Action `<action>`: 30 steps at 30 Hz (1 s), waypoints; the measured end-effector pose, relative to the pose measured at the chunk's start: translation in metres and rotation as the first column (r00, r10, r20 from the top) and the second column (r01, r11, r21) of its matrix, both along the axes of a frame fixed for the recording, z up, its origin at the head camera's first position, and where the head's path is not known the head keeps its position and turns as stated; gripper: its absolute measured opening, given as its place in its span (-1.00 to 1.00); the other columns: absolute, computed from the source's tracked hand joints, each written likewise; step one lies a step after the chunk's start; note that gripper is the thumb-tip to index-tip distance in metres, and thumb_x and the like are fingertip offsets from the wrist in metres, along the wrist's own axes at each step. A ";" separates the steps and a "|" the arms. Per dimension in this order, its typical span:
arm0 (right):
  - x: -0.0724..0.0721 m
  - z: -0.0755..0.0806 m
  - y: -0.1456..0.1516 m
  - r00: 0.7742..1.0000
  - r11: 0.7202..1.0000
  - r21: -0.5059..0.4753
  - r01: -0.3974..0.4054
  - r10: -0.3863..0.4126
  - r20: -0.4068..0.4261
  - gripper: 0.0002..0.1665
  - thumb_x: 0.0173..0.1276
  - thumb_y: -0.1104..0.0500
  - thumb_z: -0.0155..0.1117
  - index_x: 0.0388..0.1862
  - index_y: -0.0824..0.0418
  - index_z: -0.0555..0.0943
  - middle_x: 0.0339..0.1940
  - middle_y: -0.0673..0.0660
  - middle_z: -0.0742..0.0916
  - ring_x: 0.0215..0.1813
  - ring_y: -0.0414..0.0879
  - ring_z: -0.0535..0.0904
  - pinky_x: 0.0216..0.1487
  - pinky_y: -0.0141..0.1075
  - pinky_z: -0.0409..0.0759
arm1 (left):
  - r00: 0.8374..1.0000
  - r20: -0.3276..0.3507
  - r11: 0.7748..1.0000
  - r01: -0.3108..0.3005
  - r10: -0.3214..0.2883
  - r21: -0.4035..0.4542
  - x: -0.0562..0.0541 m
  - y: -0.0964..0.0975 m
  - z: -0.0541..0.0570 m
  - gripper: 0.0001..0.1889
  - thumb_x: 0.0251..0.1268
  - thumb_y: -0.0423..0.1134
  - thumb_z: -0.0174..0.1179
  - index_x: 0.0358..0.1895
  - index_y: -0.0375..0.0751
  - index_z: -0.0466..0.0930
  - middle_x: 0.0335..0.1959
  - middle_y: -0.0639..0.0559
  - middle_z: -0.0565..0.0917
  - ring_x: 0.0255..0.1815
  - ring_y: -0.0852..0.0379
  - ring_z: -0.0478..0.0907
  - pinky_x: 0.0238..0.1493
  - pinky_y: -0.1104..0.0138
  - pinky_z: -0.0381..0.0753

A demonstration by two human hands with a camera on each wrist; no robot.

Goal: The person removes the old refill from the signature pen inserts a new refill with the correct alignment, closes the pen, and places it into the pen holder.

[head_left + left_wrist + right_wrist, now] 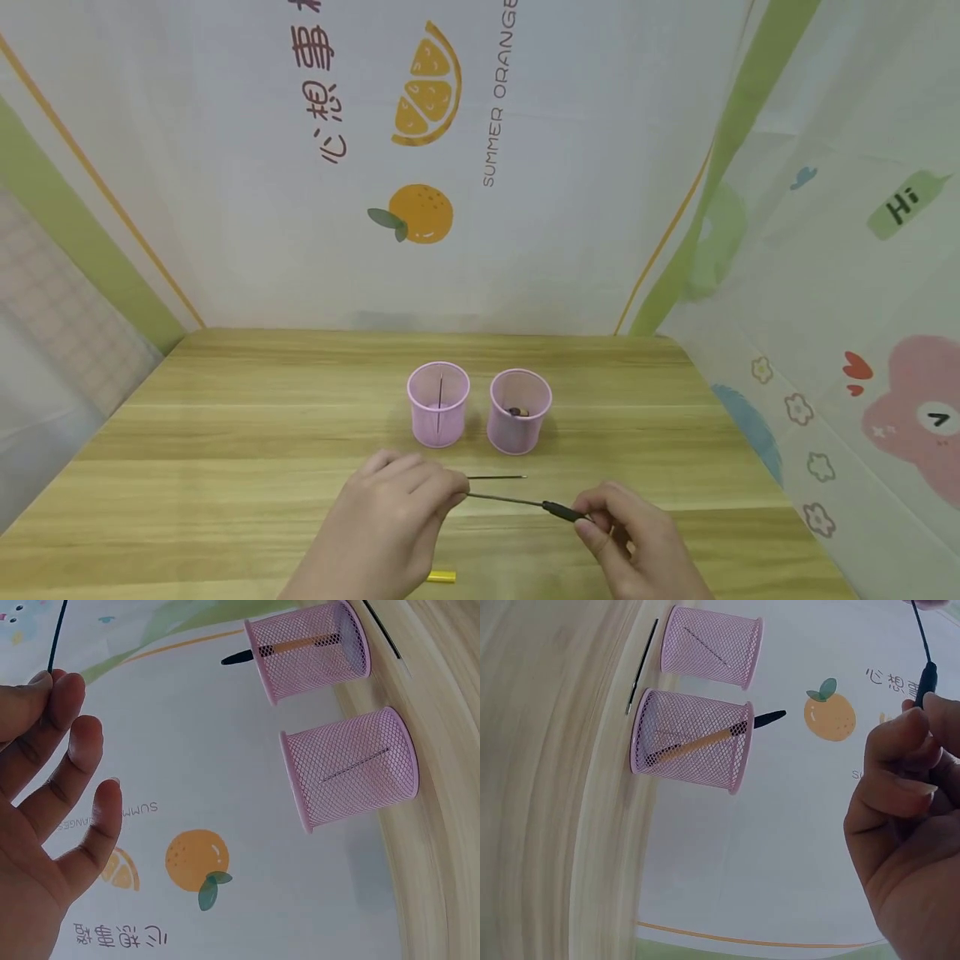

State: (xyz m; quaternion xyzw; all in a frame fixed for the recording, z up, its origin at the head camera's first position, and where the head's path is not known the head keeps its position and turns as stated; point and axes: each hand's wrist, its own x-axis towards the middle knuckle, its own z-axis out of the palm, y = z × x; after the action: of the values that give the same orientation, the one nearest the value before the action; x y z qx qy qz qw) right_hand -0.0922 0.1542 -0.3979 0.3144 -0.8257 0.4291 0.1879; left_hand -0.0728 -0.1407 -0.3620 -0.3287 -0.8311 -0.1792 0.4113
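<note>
Dark rod [504,499] held clear of the tabletop [225,467], stretched between both hands, a black end piece [561,511] on its right end. Left hand [401,504]: thumb and forefinger clamped on the rod's bare end, the remaining fingers spread apart from it. Right hand [633,537]: thumb and forefinger pinching the black piece near its outer end, most of it sticking out leftward past the fingertips; other fingers bent in toward the palm. Bare rod runs free between the two grips, tilting slightly down to the right. Second thin rod [497,477] lies on the wood just beyond, partly behind the left hand. Yellow piece [444,577] below that hand, partly covered. Behind: two pink mesh cups, left cup [453,429] with a slender stick [440,392], right cup [510,437] with a black-tipped orange pen [709,740].
</note>
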 end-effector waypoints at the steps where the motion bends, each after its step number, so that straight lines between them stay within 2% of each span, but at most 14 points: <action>1: 0.000 0.000 0.000 1.000 1.000 -0.006 -0.001 0.001 0.020 -0.58 0.31 0.49 0.43 -0.13 -0.04 0.64 -0.44 -0.18 0.55 -0.47 -0.46 0.38 -0.55 -0.50 0.41 | 1.000 0.002 1.000 0.001 -0.001 0.004 0.000 0.000 0.000 -0.77 0.15 -0.42 0.34 -0.22 0.04 0.72 -0.36 0.33 0.77 -0.28 0.31 0.68 -0.10 0.32 0.62; 5: 0.002 -0.002 0.002 0.992 0.999 -0.040 0.008 -0.003 0.125 -0.68 0.40 0.46 0.36 -0.12 0.04 0.65 -0.43 -0.12 0.58 -0.48 -0.40 0.47 -0.52 -0.44 0.49 | 1.000 -0.005 1.000 0.004 -0.004 0.015 0.000 -0.001 -0.002 -0.84 0.31 -0.36 0.29 -0.22 0.04 0.73 -0.36 0.34 0.77 -0.28 0.32 0.69 -0.11 0.31 0.63; 8: 0.004 -0.002 0.003 0.978 0.997 -0.060 0.046 -0.033 0.208 -0.76 0.45 0.43 0.33 -0.11 0.09 0.65 -0.41 -0.10 0.60 -0.46 -0.34 0.54 -0.47 -0.39 0.54 | 1.000 -0.012 1.000 0.008 -0.008 0.020 -0.001 -0.001 -0.004 -0.85 0.54 -0.26 0.19 -0.21 0.03 0.73 -0.37 0.33 0.77 -0.29 0.32 0.69 -0.12 0.31 0.64; 10: 0.005 -0.002 0.003 0.965 0.994 -0.067 0.087 -0.067 0.252 -0.79 0.47 0.41 0.32 -0.10 0.10 0.66 -0.42 -0.11 0.60 -0.46 -0.31 0.55 -0.45 -0.38 0.56 | 1.000 -0.009 1.000 0.003 -0.002 0.018 -0.001 -0.001 -0.005 -0.81 0.61 -0.23 0.14 -0.22 0.02 0.72 -0.38 0.34 0.77 -0.30 0.32 0.68 -0.13 0.33 0.63; 13: 0.005 -0.001 0.003 0.954 0.989 -0.081 0.127 -0.100 0.282 -0.82 0.50 0.39 0.31 -0.10 0.12 0.65 -0.45 -0.12 0.58 -0.50 -0.29 0.54 -0.47 -0.37 0.55 | 1.000 0.012 1.000 -0.017 0.017 0.001 -0.002 -0.001 -0.006 -0.87 0.53 -0.25 0.20 -0.24 0.02 0.71 -0.39 0.34 0.76 -0.32 0.33 0.66 -0.15 0.34 0.60; 16: 0.005 0.000 0.005 0.956 0.987 -0.096 0.126 -0.095 0.278 -0.83 0.52 0.39 0.28 -0.10 0.13 0.64 -0.50 -0.10 0.55 -0.55 -0.29 0.50 -0.52 -0.35 0.52 | 0.998 0.044 0.999 -0.036 0.037 -0.022 -0.004 -0.001 -0.008 -0.94 0.36 -0.28 0.31 -0.25 0.02 0.69 -0.40 0.35 0.73 -0.34 0.34 0.63 -0.17 0.36 0.57; 18: 0.005 0.001 0.005 0.959 0.988 -0.103 0.114 -0.082 0.270 -0.84 0.53 0.39 0.26 -0.10 0.14 0.63 -0.52 -0.09 0.54 -0.58 -0.27 0.49 -0.54 -0.34 0.51 | 0.995 0.090 0.998 -0.050 0.054 -0.048 -0.008 0.001 -0.009 -0.91 0.32 -0.28 0.36 -0.27 0.04 0.67 -0.42 0.37 0.69 -0.36 0.35 0.61 -0.19 0.37 0.52; 20: 0.005 0.001 0.006 0.960 0.988 -0.110 0.107 -0.074 0.269 -0.84 0.54 0.39 0.26 -0.09 0.14 0.63 -0.52 -0.09 0.54 -0.59 -0.26 0.48 -0.55 -0.34 0.51 | 0.981 0.170 0.989 -0.077 0.098 -0.125 -0.012 0.005 -0.011 -0.89 0.34 -0.24 0.38 -0.30 0.08 0.65 -0.47 0.39 0.65 -0.40 0.37 0.57 -0.18 0.34 0.50; 22: 0.005 0.000 0.006 0.962 0.988 -0.115 0.103 -0.070 0.264 -0.83 0.53 0.40 0.26 -0.09 0.13 0.63 -0.52 -0.08 0.54 -0.59 -0.24 0.49 -0.55 -0.34 0.52 | 0.952 0.261 0.962 -0.094 0.162 -0.255 -0.018 0.011 -0.014 -0.86 0.32 -0.26 0.37 -0.32 0.09 0.62 -0.54 0.36 0.61 -0.47 0.35 0.54 -0.20 0.32 0.45; 23: 0.005 0.000 0.006 0.964 0.989 -0.116 0.097 -0.064 0.259 -0.82 0.52 0.41 0.26 -0.09 0.14 0.63 -0.52 -0.07 0.55 -0.59 -0.23 0.50 -0.55 -0.34 0.53 | 0.933 0.303 0.940 -0.092 0.197 -0.328 -0.022 0.014 -0.015 -0.83 0.28 -0.28 0.38 -0.34 0.09 0.59 -0.58 0.35 0.58 -0.50 0.34 0.52 -0.20 0.31 0.44; 25: 0.005 -0.001 0.006 0.965 0.990 -0.115 0.081 -0.049 0.259 -0.83 0.52 0.41 0.26 -0.08 0.15 0.62 -0.51 -0.06 0.56 -0.59 -0.23 0.50 -0.54 -0.34 0.54 | 0.895 0.363 0.882 -0.067 0.260 -0.467 -0.029 0.020 -0.019 -0.79 0.14 -0.31 0.42 -0.34 0.08 0.57 -0.63 0.30 0.56 -0.55 0.29 0.50 -0.19 0.26 0.44; 26: 0.005 -0.001 0.006 0.963 0.991 -0.115 0.073 -0.040 0.265 -0.83 0.53 0.41 0.26 -0.08 0.16 0.62 -0.51 -0.06 0.56 -0.59 -0.24 0.50 -0.54 -0.34 0.55 | 0.882 0.378 0.855 -0.051 0.282 -0.517 -0.032 0.022 -0.021 -0.76 0.05 -0.33 0.45 -0.34 0.07 0.57 -0.64 0.27 0.57 -0.56 0.26 0.51 -0.20 0.24 0.44; 28: 0.004 -0.002 0.006 0.960 0.992 -0.114 0.057 -0.023 0.280 -0.84 0.53 0.40 0.26 -0.07 0.16 0.62 -0.50 -0.06 0.56 -0.58 -0.26 0.50 -0.54 -0.34 0.55 | 0.863 0.396 0.812 -0.027 0.313 -0.583 -0.039 0.026 -0.025 -0.72 -0.03 -0.32 0.49 -0.33 0.06 0.58 -0.61 0.23 0.59 -0.53 0.23 0.56 -0.21 0.22 0.46; 30: 0.005 -0.003 0.007 0.956 0.993 -0.110 0.045 -0.011 0.294 -0.85 0.54 0.39 0.25 -0.06 0.16 0.62 -0.50 -0.06 0.56 -0.57 -0.29 0.49 -0.53 -0.34 0.55 | 0.856 0.397 0.782 -0.014 0.332 -0.623 -0.044 0.029 -0.028 -0.73 -0.01 -0.29 0.51 -0.32 0.07 0.60 -0.56 0.22 0.64 -0.48 0.22 0.60 -0.21 0.20 0.50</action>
State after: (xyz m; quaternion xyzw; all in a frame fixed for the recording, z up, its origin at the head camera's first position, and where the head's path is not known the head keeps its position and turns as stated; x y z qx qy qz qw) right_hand -0.0875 0.1611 -0.4007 0.2242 -0.8226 0.5152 0.0877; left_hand -0.1172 -0.1115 -0.3904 -0.3051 -0.9474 0.0561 0.0787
